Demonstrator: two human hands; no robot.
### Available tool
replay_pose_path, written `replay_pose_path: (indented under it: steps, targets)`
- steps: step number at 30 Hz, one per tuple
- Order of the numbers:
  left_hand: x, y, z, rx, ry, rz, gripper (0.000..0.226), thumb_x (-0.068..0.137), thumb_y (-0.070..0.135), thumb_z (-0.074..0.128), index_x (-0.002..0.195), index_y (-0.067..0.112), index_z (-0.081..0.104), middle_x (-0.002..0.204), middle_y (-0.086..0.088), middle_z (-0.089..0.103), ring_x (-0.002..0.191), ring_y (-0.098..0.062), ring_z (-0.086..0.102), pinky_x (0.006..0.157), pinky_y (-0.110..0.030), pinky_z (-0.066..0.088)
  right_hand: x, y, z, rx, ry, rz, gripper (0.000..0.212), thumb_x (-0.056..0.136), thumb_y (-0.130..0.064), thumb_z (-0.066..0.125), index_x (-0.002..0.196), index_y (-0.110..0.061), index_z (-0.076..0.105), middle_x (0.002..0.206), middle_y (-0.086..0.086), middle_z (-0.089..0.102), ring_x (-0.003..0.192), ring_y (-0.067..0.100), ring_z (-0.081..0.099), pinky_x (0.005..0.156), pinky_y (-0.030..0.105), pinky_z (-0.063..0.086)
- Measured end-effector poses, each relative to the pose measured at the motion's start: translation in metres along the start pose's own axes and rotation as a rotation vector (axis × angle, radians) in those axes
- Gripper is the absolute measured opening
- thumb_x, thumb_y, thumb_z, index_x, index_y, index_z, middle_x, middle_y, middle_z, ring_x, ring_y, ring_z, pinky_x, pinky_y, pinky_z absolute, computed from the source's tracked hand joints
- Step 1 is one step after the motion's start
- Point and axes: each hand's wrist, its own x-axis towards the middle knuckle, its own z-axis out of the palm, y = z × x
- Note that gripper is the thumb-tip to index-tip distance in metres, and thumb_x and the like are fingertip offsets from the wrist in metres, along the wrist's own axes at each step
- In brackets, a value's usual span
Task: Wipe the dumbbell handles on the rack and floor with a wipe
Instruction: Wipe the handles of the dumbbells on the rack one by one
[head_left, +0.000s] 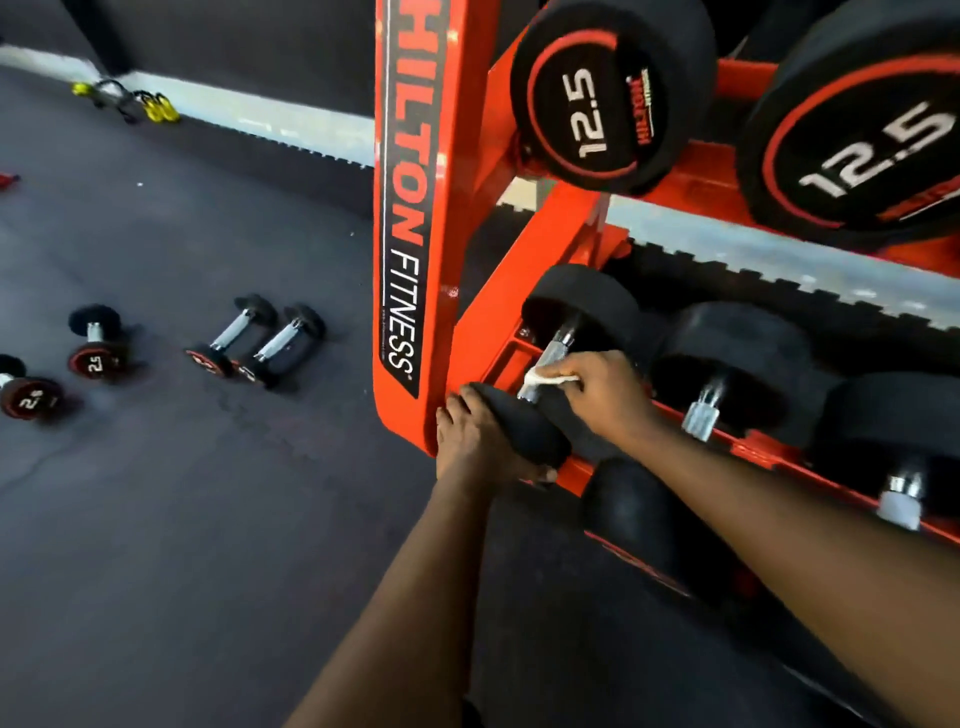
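Dumbbell handle (550, 358) in hand is the leftmost one on the bottom shelf of the orange rack (405, 208). Its chrome bar points toward me, and the weight sits just beside the rack's upright. My right hand (602, 389) pinches the white wipe (545, 379) against the near part of the bar, fingers curled round the cloth and pressed together. How far they wrap under the bar I cannot tell. My left hand (467, 441) cups the near head (524, 431), fingers curled over its top and thumb round the lower side, steadying it.

To do this well, I judge the wipe should wrap the bar fully rather than dab the top. It should also travel up to the far head (582, 306), where the knurled metal shows bare. A twist of my wrist would reach the underside, or my left hand could roll the head a little to bring the hidden side up. I want a firm grip on that head, since a round weight on a sloped shelf may roll against my knuckles.

Next along the shelf is the neighbouring handle (701, 413). The small dumbbells (254, 338) on the floor (156, 519), well apart to my left, also belong to the job.
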Motion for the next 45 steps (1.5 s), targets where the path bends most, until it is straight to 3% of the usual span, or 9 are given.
replay_pose_path:
  steps: [9,11,14,23,26,31,36,41,45]
  targets:
    - [0.004,-0.005,0.004,0.009,0.041,0.084,0.164,0.037,0.066,0.093,0.154,-0.003,0.003,0.156,-0.022,0.025,0.147,-0.039,0.024,0.122,-0.049,0.022,0.017,0.024,0.029,-0.4,-0.508,-0.235,0.03,0.073,0.001,0.051,0.089,-0.011,0.074,0.114,0.009,0.071,0.117,0.027,0.06,0.091,0.034,0.046]
    - [0.001,0.0,0.001,0.032,0.021,0.047,0.164,0.037,0.065,0.094,0.154,-0.003,0.002,0.156,-0.021,0.025,0.147,-0.039,0.023,0.122,-0.049,0.022,0.026,0.031,0.024,-0.49,-0.52,-0.3,0.041,0.082,-0.016,0.043,0.111,-0.02,0.072,0.134,0.004,0.06,0.131,0.027,0.05,0.108,0.041,0.035]
    - [0.001,0.003,0.001,0.026,0.033,0.024,0.161,0.037,0.064,0.094,0.154,-0.002,0.005,0.154,-0.019,0.028,0.145,-0.038,0.026,0.121,-0.048,0.024,0.047,0.041,0.02,-0.589,-0.456,-0.232,0.049,0.09,-0.018,0.046,0.136,-0.033,0.053,0.147,-0.003,0.047,0.143,0.023,0.033,0.117,0.038,0.022]
    - [0.002,0.003,0.002,-0.019,0.019,0.023,0.163,0.037,0.061,0.096,0.154,-0.002,0.003,0.155,-0.019,0.023,0.147,-0.038,0.02,0.123,-0.047,0.022,0.043,0.051,0.03,-0.398,-0.224,-0.094,0.056,0.086,0.0,0.045,0.127,-0.034,0.062,0.139,0.002,0.055,0.133,0.022,0.045,0.11,0.033,0.038]
    - [0.0,0.003,0.002,-0.035,0.031,0.026,0.162,0.036,0.061,0.096,0.154,-0.002,0.003,0.154,-0.019,0.024,0.146,-0.039,0.021,0.122,-0.048,0.022,0.025,0.038,0.04,-0.252,-0.465,-0.246,0.038,0.083,-0.01,0.048,0.104,-0.034,0.068,0.113,-0.005,0.069,0.105,0.012,0.062,0.09,0.031,0.049]
    - [0.001,0.0,0.004,-0.057,0.061,0.057,0.157,0.036,0.061,0.096,0.151,-0.003,0.011,0.148,-0.018,0.031,0.14,-0.04,0.028,0.119,-0.049,0.027,0.046,0.062,0.042,-0.219,-0.222,-0.009,0.043,0.087,-0.008,0.055,0.118,-0.034,0.069,0.134,-0.004,0.06,0.132,0.02,0.048,0.112,0.036,0.037]
    - [0.001,-0.002,0.005,-0.056,0.086,0.081,0.156,0.036,0.062,0.095,0.151,-0.004,0.013,0.145,-0.017,0.034,0.138,-0.039,0.031,0.119,-0.048,0.028,0.034,0.034,0.043,-0.132,-0.59,-0.159,0.047,0.078,-0.002,0.049,0.105,-0.033,0.071,0.112,-0.009,0.071,0.105,0.012,0.065,0.097,0.038,0.049]
    - [0.002,-0.004,0.005,-0.08,0.078,0.093,0.158,0.036,0.062,0.095,0.153,-0.003,0.011,0.148,-0.018,0.031,0.14,-0.041,0.028,0.119,-0.05,0.028,0.059,0.058,0.043,-0.326,-0.289,0.017,0.044,0.085,-0.006,0.056,0.117,-0.033,0.068,0.131,0.003,0.062,0.13,0.024,0.05,0.105,0.038,0.044]
    - [0.002,-0.004,0.006,-0.08,0.082,0.092,0.158,0.036,0.063,0.095,0.153,-0.002,0.01,0.148,-0.017,0.031,0.141,-0.04,0.028,0.119,-0.051,0.027,0.048,0.044,0.05,-0.221,-0.582,-0.146,0.056,0.077,0.007,0.048,0.113,-0.029,0.071,0.12,-0.009,0.069,0.115,0.01,0.059,0.105,0.037,0.045]
